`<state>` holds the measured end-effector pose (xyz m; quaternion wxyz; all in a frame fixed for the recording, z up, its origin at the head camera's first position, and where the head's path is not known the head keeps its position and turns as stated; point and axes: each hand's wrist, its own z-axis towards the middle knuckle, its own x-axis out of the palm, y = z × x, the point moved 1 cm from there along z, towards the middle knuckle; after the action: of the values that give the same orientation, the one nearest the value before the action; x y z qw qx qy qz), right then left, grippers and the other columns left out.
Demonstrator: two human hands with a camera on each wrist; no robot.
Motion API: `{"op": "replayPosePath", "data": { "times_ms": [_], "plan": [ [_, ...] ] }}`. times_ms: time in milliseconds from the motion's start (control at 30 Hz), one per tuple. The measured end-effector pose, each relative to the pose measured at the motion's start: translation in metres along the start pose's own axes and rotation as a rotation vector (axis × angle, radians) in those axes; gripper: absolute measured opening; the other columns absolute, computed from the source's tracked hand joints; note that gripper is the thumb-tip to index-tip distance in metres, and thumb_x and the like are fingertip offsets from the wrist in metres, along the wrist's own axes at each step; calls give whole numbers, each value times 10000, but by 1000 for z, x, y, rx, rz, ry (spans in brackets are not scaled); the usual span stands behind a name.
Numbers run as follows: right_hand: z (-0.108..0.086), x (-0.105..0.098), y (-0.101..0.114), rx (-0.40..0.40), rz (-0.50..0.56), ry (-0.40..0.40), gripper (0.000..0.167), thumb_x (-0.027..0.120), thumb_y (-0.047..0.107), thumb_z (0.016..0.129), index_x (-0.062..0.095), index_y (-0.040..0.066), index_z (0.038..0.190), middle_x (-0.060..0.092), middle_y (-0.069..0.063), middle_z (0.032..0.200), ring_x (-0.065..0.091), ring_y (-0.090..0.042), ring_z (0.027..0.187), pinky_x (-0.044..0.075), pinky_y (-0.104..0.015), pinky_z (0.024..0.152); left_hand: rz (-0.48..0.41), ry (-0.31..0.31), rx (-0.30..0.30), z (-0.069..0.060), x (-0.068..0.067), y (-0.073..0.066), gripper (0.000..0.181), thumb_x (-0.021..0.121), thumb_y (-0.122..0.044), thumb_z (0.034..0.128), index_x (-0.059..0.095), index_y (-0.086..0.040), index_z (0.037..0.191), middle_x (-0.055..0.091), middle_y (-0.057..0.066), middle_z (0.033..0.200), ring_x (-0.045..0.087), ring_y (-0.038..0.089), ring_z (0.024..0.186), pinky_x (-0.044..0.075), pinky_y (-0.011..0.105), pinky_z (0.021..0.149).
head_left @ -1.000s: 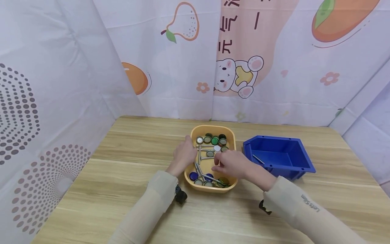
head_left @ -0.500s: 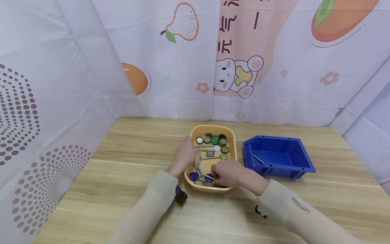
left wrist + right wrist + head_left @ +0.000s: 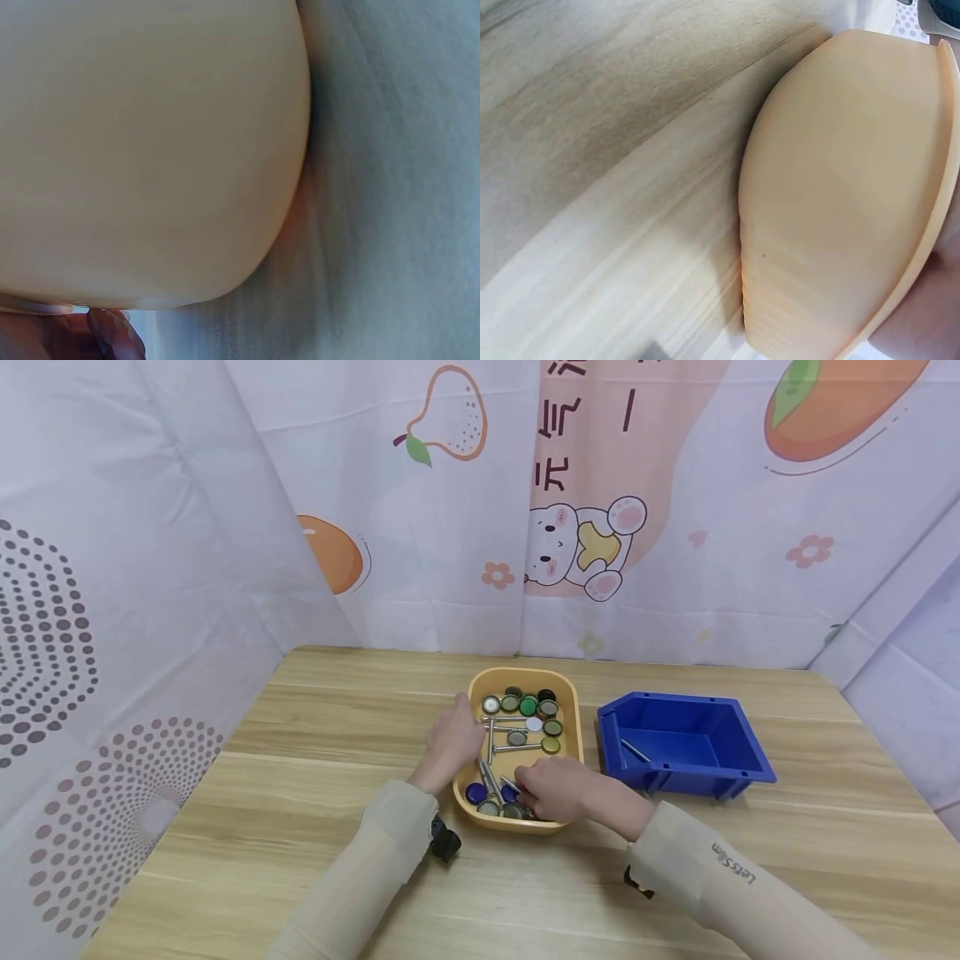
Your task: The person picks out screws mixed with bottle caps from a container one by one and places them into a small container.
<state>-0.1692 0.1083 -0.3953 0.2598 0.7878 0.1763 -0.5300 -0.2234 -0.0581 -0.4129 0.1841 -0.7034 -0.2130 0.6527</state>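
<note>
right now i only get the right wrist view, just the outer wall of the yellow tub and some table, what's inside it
Observer: The head view shows bottle caps and slim metal rods inside the yellow tub.
Operator: ok and what's right at the right hand in there, can't see past the rim
Observer: One metal rod sticks out from under the right hand; whether the grip has it, I can't tell.
Operator: anything else on the table, to the right of the tub
Observer: Yes, a blue bin with a short rod lying in it.
</note>
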Motion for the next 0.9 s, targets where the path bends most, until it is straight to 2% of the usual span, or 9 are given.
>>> {"op": "replayPosePath", "data": {
  "times_ms": [167, 367, 600, 800, 900],
  "plan": [
    [-1, 2, 0, 28, 9, -13, 147, 526, 206, 992, 554, 109, 885, 476, 21, 640, 458, -127, 557, 337, -276, 485, -13, 5, -1, 0, 0, 1, 338, 479, -155, 925, 459, -17, 1233, 588, 115, 806, 567, 259, 639, 416, 350, 521],
    [1, 3, -1, 44, 24, -7, 136, 502, 202, 1010, 555, 105, 932, 492, 17, 639, 473, -127, 552, 333, -260, 481, -15, 9, 5, 0, 1, 1, 328, 474, -151, 928, 457, -19, 1227, 580, 98, 784, 554, 242, 620, 405, 338, 510],
    [0, 3, -1, 17, 19, -79, 181, 456, 229, 1039, 528, 100, 934, 466, 23, 606, 457, -127, 519, 318, -254, 459, -21, 10, 9, 0, 0, 1, 308, 464, -154, 930, 453, -27, 1210, 574, 87, 762, 548, 239, 614, 401, 340, 514],
    [-1, 2, -1, 17, 56, -106, 87, 596, 169, 955, 521, 125, 956, 494, 45, 626, 487, -127, 568, 385, -274, 516, -19, 7, 13, 0, 0, 1, 290, 464, -154, 931, 458, -34, 1196, 570, 80, 764, 546, 241, 617, 402, 339, 522],
    [0, 4, -2, 14, 63, -144, 70, 588, 175, 964, 531, 137, 960, 502, 60, 638, 499, -119, 590, 409, -287, 549, -19, 7, 10, 0, 0, 1, 282, 464, -153, 931, 459, -36, 1188, 568, 80, 761, 544, 238, 614, 399, 340, 521]
  ]
}}
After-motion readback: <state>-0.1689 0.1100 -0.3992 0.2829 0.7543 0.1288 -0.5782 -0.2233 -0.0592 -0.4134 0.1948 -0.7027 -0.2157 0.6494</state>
